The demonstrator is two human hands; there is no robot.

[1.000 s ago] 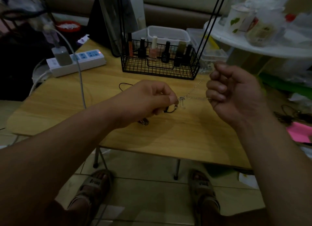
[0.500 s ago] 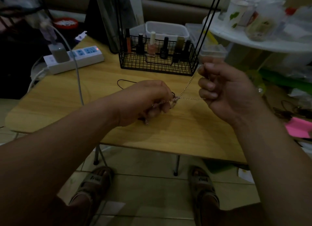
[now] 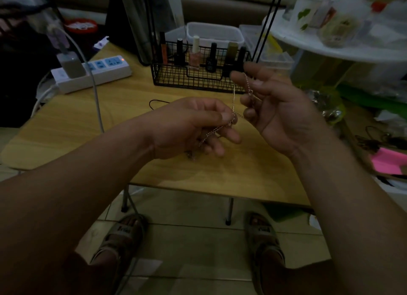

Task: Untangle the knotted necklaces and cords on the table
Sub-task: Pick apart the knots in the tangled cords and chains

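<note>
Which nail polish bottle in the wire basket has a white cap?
The pale pink glass bottle, left of centre in the black wire basket; all other caps are darker.

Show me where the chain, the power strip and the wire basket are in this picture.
chain (image 3: 233,100): head view, on the thin upright strand.
power strip (image 3: 103,74): head view, on its white casing.
wire basket (image 3: 198,76): head view, on its front mesh wall.

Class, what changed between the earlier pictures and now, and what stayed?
The right hand loosened its fist and moved toward the left hand; the chain, stretched sideways before, now runs upward. The left hand still pinches it; the black cord stays on the table.
</note>
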